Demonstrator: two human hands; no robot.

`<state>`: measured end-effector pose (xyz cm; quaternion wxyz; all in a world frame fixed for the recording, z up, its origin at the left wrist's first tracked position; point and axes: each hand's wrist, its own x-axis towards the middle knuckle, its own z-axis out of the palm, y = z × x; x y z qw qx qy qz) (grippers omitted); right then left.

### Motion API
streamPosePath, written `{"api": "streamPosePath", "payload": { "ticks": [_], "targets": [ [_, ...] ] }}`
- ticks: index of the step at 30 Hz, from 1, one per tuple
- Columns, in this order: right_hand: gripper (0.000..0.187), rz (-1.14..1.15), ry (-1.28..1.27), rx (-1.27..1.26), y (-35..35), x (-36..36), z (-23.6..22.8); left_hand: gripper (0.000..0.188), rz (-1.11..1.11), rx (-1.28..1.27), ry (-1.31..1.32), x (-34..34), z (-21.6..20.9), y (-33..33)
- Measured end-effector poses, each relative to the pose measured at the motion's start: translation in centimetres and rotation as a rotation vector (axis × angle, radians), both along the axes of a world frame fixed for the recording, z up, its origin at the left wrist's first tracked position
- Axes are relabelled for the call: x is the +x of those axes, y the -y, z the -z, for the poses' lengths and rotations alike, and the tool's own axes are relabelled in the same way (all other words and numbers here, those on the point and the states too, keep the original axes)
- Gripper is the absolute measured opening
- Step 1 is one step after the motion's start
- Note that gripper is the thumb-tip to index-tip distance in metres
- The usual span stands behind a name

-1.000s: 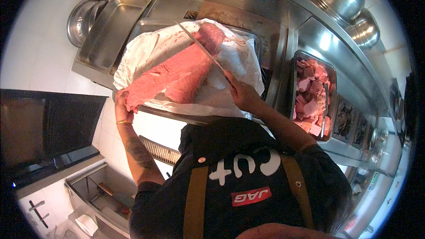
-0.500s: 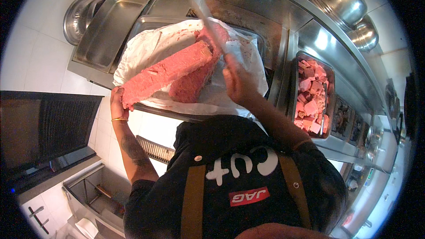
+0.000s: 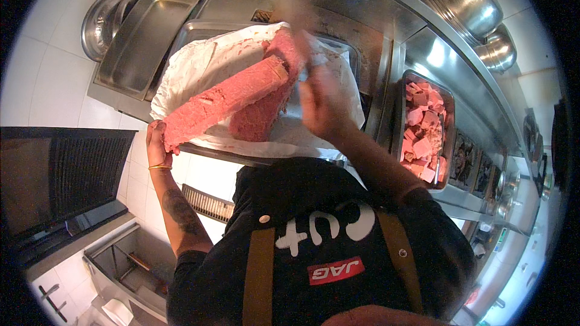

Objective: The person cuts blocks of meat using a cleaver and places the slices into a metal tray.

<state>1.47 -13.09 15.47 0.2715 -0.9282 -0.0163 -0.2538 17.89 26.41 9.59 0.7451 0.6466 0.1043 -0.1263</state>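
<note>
A long slab of raw red meat (image 3: 220, 98) slants across white paper (image 3: 181, 75), lying over a second piece of meat (image 3: 257, 119). My left hand (image 3: 158, 137) is closed round the slab's near left end, at the tray's near edge. Over the right part of the paper, my right hand (image 3: 323, 102) is closed round a knife's handle. The knife's blade (image 3: 296, 18) is smeared by motion and points away past the slab's far end. Whether it touches the meat I cannot tell. Beneath the paper is a dark metal tray (image 3: 199, 25).
At the left stands an empty deep steel pan (image 3: 142, 42), with round metal bowls (image 3: 96, 27) behind it. On the right, a tray (image 3: 406, 115) holds pink cubes of meat. Large steel bowls (image 3: 468, 0) sit at the far right. Below left is a steel sink (image 3: 142, 253).
My right hand has shifted slightly left and the knife's blade has swung to a more upright line, more blurred now. My left hand keeps its hold on the meat.
</note>
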Motion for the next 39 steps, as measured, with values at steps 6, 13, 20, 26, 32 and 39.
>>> {"api": "streamPosePath", "payload": {
  "ticks": [6, 13, 20, 26, 32, 39],
  "targets": [
    [0.059, 0.033, -0.665, 0.003, 1.5, -4.8, 8.7, 0.025, -0.006, -0.033, -0.003, 0.1, 1.7, -1.0],
    [0.060, -0.081, 0.190, -0.094, 0.0, -0.1, -8.0, 0.029, -0.015, -0.017, 0.007, 0.3, 1.9, -1.2],
    [0.063, -0.016, -0.593, 0.080, 1.1, -4.1, 11.5, 0.030, -0.003, -0.028, 0.016, 0.5, 2.1, -1.3],
    [0.059, -0.095, -0.088, 0.056, -0.2, -0.5, -4.8, 0.033, -0.001, -0.035, -0.012, 0.6, 3.3, -1.5],
    [0.059, -0.052, -0.185, 0.114, -1.3, 0.6, 2.5, 0.030, 0.025, -0.081, 0.008, 1.0, 2.9, -1.3],
    [0.062, -0.075, -0.356, 0.072, -0.5, -1.4, -0.4, 0.031, -0.017, -0.097, 0.034, 1.2, 3.9, -1.5]
  ]
}}
